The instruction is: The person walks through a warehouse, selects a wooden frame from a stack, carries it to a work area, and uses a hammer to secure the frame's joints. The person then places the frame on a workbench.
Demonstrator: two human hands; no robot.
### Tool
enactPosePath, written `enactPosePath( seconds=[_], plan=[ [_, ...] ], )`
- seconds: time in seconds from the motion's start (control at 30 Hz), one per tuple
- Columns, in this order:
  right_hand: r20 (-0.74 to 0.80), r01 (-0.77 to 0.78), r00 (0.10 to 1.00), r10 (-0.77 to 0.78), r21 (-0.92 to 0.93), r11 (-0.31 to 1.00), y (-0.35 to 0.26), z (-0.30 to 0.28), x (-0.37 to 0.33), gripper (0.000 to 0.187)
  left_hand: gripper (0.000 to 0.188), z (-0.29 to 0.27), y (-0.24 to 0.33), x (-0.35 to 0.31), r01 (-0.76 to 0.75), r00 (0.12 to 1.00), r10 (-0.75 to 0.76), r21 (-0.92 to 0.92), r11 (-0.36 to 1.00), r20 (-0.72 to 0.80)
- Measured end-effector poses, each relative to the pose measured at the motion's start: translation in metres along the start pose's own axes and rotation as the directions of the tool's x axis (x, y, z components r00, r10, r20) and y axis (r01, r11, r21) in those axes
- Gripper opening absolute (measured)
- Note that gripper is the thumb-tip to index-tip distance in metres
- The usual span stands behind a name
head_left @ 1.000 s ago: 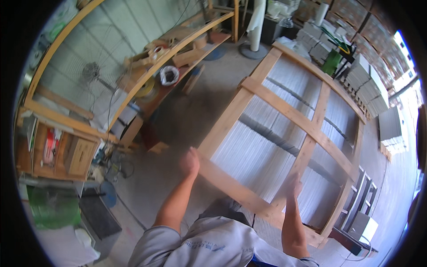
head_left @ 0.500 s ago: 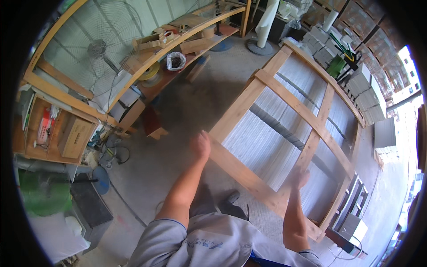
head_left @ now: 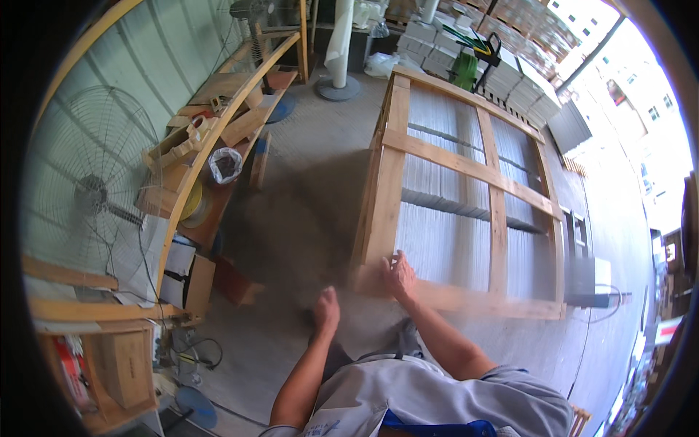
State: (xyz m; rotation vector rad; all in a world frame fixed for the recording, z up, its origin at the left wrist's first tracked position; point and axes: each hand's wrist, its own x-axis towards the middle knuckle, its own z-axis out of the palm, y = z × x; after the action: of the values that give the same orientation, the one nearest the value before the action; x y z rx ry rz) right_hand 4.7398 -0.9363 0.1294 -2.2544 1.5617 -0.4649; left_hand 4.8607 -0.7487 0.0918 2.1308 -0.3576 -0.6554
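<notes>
A large wooden crate [head_left: 491, 240] lies to the front right, its bare timber frame crossed by slats. Grey-white sheets or tiles [head_left: 440, 240] stand in tightly packed rows inside it. At the crate's near left corner is my right hand [head_left: 400, 278], its fingers apart and nothing held; whether it touches the timber I cannot tell. My left hand [head_left: 327, 312] hangs over the floor, left of that corner and apart from the crate. Its fingers look curled in, with nothing visible in them. The crate's near rail is blurred.
Along the left runs a wooden shelf [head_left: 218, 131] with tape rolls, cardboard and a bag-lined bucket [head_left: 225, 165]. A wire-cage fan [head_left: 91, 191] stands behind it. Beyond the crate are a wrapped roll on a round base [head_left: 337, 88] and stacked pale blocks [head_left: 429, 44].
My view has turned right, and the crate appears more squarely ahead. My left hand has come off the crate's left corner; my right hand has shifted from the near middle to that corner.
</notes>
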Motion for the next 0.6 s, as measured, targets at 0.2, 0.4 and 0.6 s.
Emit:
enactPosePath(
  seconds=[0.2, 0.4, 0.6],
  plan=[
    [0.214, -0.084, 0.97, 0.117, -0.157, 0.984, -0.04, -0.022, 0.0, 0.045, 0.047, -0.161, -0.182, 0.001, 0.358, 0.918, -0.384, 0.203, 0.911, 0.101],
    [0.263, -0.223, 0.927, 0.268, -0.189, 0.956, -0.054, -0.024, 0.005, 0.048, 0.027, -0.252, -0.317, 0.016, 0.624, 0.781, -0.619, 0.079, 0.777, -0.081],
    [0.288, -0.125, 0.941, 0.181, -0.202, 0.971, -0.055, -0.027, 0.009, 0.045, 0.033, -0.234, -0.285, 0.04, 0.69, 0.719, -0.682, -0.016, 0.724, 0.133]
  ],
)
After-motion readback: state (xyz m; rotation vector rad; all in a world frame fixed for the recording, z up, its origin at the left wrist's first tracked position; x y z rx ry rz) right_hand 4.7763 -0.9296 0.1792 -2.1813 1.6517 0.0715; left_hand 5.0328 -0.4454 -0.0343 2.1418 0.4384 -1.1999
